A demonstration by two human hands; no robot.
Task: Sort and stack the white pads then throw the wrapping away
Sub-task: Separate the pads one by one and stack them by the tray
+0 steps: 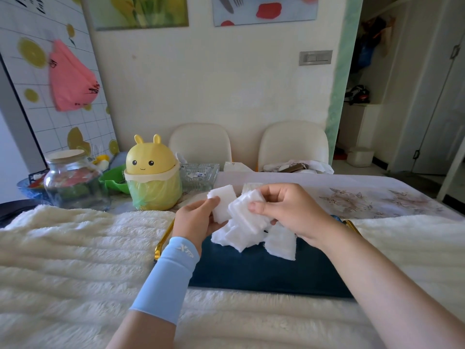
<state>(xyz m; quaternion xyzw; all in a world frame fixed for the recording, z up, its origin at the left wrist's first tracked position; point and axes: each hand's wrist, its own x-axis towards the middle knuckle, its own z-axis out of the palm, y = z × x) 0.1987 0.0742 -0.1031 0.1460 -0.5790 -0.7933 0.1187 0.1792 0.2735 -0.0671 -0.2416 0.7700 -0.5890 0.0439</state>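
Observation:
My left hand [195,219] holds one white rectangular pad [221,204] upright above a dark blue tray [264,270]. My right hand [286,207] grips a bundle of several white pads [247,215], thumb on top. More loose white pads [281,244] lie in a heap on the tray under both hands. Another white pad [251,187] lies on the table just behind the hands. I cannot make out any wrapping apart from the pads.
A yellow bunny-shaped bin [152,175] with a yellow-green liner stands left of the hands. A glass jar [73,180], a green bowl [115,178] and a glass dish [198,175] sit at the back left. Fluffy cream cloth [75,260] covers the near table. Two cream chairs [293,144] stand behind.

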